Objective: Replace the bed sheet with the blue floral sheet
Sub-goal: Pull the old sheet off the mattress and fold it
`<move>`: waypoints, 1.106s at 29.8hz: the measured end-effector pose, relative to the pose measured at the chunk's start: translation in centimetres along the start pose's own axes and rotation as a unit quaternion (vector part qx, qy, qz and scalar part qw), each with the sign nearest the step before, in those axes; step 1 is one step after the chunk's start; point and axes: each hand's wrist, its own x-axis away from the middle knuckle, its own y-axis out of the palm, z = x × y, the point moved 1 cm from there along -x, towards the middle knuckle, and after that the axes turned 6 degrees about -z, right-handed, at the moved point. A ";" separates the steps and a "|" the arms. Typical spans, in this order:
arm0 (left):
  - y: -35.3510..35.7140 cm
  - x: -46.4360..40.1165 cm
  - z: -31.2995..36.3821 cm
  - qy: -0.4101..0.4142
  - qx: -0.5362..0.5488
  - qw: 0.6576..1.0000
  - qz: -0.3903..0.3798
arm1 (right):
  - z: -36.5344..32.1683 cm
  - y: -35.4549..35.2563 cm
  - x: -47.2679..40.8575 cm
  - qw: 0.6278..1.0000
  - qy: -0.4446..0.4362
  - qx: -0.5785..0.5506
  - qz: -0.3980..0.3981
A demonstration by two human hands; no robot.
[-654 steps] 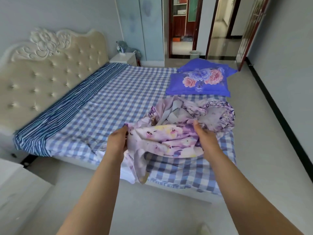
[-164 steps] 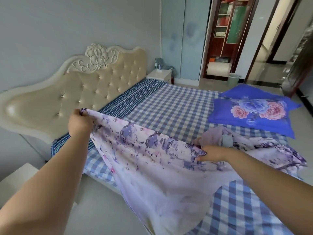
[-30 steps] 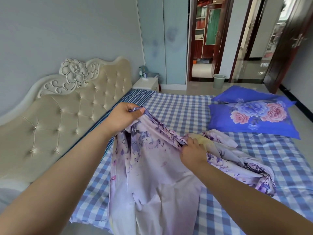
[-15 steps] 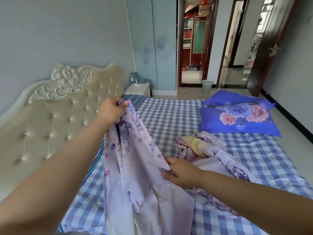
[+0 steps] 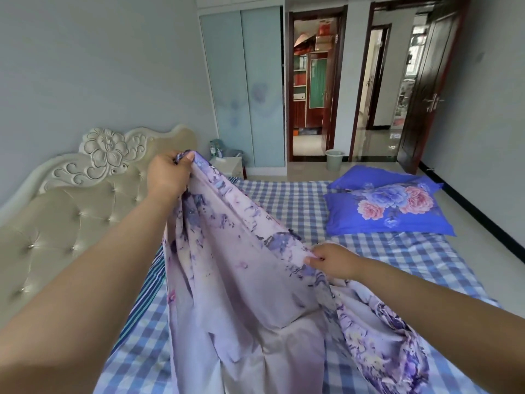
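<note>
Two hands work one cloth over the bed, which fills the lower frame, a blue-and-white checked cover spread across it. Cream tufted headboard runs along the bed's left edge, a carved flower at its crest. A band of blue striped fabric shows along that same edge, between headboard and checks. The floral sheet, pale lilac with purple blooms, hangs lifted above the bed's near left part, its upper hem stretched taut on a slant between the hands; the rest falls in folds to the near edge, and a bunched part lies on the checks toward the near right corner. Whether this is the blue floral sheet of the task cannot be told. Two bright blue pillows with pink and blue flowers lie stacked at the bed's far right edge, well apart from the sheet. Left hand is raised near the headboard, fingers and thumb curled tight, pinching the hem's high end. Right hand sits lower, toward the bed's middle, thumb and fingers pinching the hem's low end. Beyond the far left corner, a white nightstand with small bottles; past it, pale sliding wardrobe doors, two open doorways, a small bin on the floor.
</note>
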 end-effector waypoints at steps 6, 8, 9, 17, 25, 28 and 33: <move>0.0 -0.4 -1.7 -0.029 0.016 0.998 -0.058 | 0.7 -5.6 2.1 0.974 0.006 -0.213 0.080; 0.1 -0.1 -2.1 -0.033 0.057 0.993 -0.100 | 1.3 -5.5 2.5 0.973 0.025 -0.224 0.055; 0.1 0.0 -2.4 -0.032 0.080 0.988 -0.127 | 1.7 -5.2 2.6 0.972 0.030 -0.229 0.044; -0.1 0.6 -4.1 -0.052 0.133 0.967 -0.211 | 2.6 -0.6 2.0 0.884 0.044 -0.465 0.024; -0.8 1.0 -4.2 -0.080 0.189 0.920 -0.333 | 3.4 0.8 1.8 0.792 0.072 -0.605 0.031; -1.1 1.5 -4.2 -0.102 0.175 0.889 -0.410 | 4.2 0.7 1.8 0.784 0.074 -0.615 0.036; -2.8 2.5 -4.6 -0.155 0.078 0.804 -0.570 | 5.1 0.7 1.9 0.779 0.067 -0.621 0.046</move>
